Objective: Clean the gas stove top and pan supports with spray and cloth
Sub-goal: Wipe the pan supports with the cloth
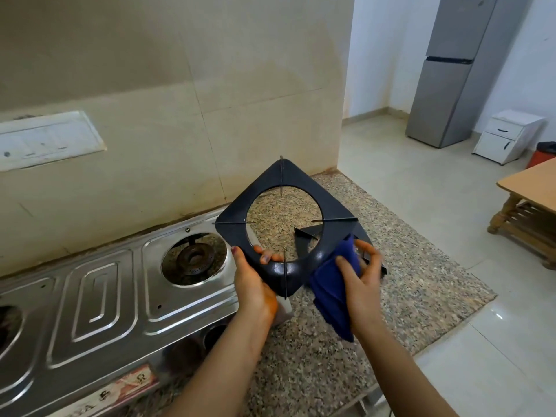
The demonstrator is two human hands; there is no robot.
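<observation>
Left grip (252, 275) clamped one pan support (285, 221); right grip (361, 278) bunched one blue cloth (331, 284) at its 4 o'clock, a second support (304, 236) on the desk (406, 266).

Stove top (105, 296): cut off by the left and bottom edges; the far-left burner shows only as a dark sliver.
Second pan support (304, 236): lies on the counter, mostly hidden behind the held pan support (288, 206) and the cloth (334, 284).
Right hand (361, 278): motion-blurred at the fingertips; palm hidden by the cloth.
White object (282, 311): largely hidden behind the left hand (252, 281); identity unclear.
Stove label (120, 389): print too blurred to read.
Wooden table (526, 206): cut off by the right edge.
Red container (541, 155): partly hidden, too small to identify.
</observation>
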